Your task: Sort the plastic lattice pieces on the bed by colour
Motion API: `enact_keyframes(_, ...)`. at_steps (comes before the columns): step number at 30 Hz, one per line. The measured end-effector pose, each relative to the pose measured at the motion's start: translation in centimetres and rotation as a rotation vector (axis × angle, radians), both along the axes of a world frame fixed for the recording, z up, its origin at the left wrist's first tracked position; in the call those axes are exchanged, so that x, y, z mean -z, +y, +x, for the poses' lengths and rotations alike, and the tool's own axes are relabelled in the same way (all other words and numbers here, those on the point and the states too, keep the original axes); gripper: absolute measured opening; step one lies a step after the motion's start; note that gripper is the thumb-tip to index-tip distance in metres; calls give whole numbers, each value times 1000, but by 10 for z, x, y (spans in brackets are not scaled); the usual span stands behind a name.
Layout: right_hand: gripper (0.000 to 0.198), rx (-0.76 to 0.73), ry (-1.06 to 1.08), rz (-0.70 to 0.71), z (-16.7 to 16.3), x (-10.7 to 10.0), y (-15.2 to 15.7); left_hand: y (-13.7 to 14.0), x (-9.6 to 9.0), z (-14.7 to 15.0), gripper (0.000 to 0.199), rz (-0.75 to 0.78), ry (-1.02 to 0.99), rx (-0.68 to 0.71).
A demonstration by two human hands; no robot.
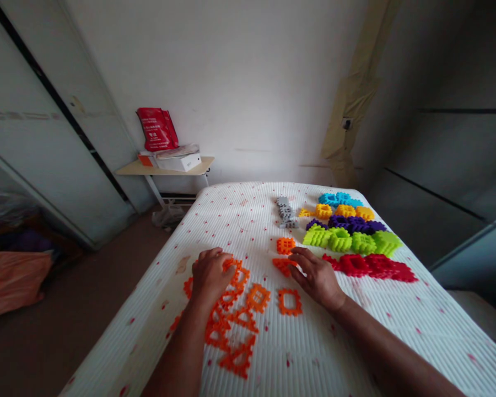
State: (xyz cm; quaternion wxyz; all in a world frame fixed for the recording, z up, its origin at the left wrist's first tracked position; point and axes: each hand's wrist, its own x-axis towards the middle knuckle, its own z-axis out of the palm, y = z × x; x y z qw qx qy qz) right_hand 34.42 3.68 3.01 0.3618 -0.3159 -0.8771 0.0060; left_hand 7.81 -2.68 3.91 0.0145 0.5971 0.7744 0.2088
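Loose orange interlocking plastic tiles [237, 361], some triangular and some square, lie spread on the bed in front of me. My left hand [210, 275] is over the far end of this spread, its fingers curled and its thumb against an orange tile [240, 274]. The palm hides part of the tiles there. To the right, my right hand [317, 278] has thumb and fingers at the right end of a small stack of orange triangular tiles [281, 267]. An orange block of square tiles [285, 245] sits just beyond. Nearer me are an open square frame [290, 314] and a square lattice tile [258, 298].
Rows of joined tiles stand on the right of the bed: red [370, 266], lime green [339, 240], purple [351, 224], yellow [345, 211] and blue [339, 199]. Grey tiles [285, 211] form a column. A small table [128, 169] holds a red bag [157, 129] and white box [186, 162].
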Motion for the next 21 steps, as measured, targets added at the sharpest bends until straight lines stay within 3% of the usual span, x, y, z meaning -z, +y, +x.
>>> enact_keyframes(6,19,-60,6,91,2,2,-4,-2,-5,13,38,-207,122,27)
enact_keyframes(15,19,-86,49,58,4,-1,-6,0,-5,13,40,-96,21,54)
enact_keyframes(18,19,-109,48,57,5,1,-7,1,-3,13,42,105,-213,69)
enact_keyframes(21,18,-116,80,39,5,1,-7,1,-4,17,42,299,-742,103)
